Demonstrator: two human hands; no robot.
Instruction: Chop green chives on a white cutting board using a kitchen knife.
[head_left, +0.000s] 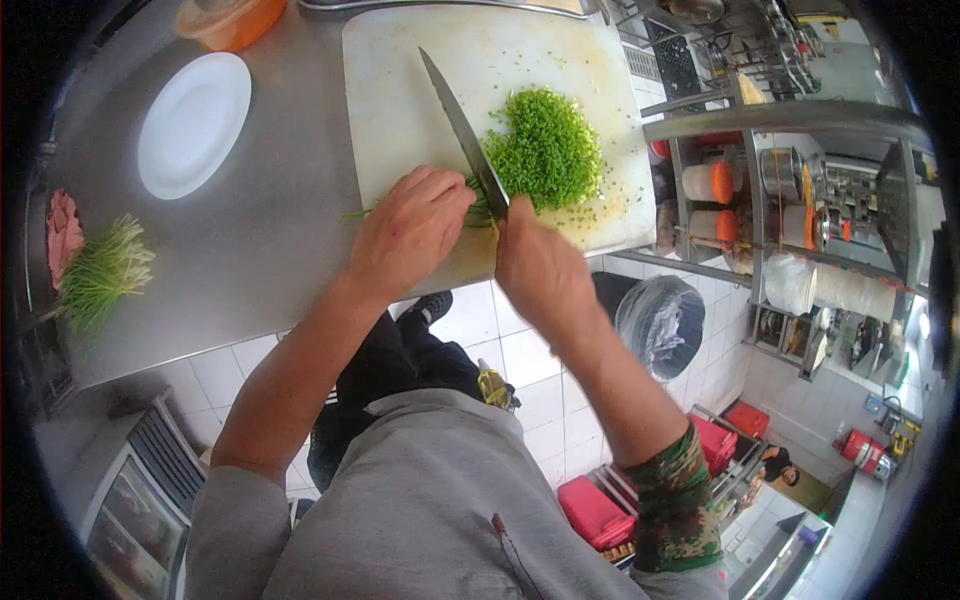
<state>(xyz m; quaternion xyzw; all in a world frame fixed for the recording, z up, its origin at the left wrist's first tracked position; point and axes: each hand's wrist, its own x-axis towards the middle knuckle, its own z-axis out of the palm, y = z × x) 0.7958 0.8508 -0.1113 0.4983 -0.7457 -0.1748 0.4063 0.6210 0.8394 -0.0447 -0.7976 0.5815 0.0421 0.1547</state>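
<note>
My right hand (536, 266) grips the handle of a chef's knife (466, 135), its blade slanting away from me over a white cutting board (390, 97). Close by on the left, my left hand (412, 225) presses down on a small bunch of green stalks (478, 204), probably chives or scallions, next to the blade. Most of that bunch is hidden under my fingers, and thin tips stick out on the left. A heap of finely chopped greens (551, 150) lies right of the knife, with loose bits scattered around it.
The board sits on a steel table (292, 247). A white oval plate (195, 124), an orange bowl (232, 22), uncut greens (109, 270) and a pink cloth (64, 232) are to the left. A lined bin (660, 322) and a steel shelf rack (757, 225) stand right. Another person (780, 465) is far off.
</note>
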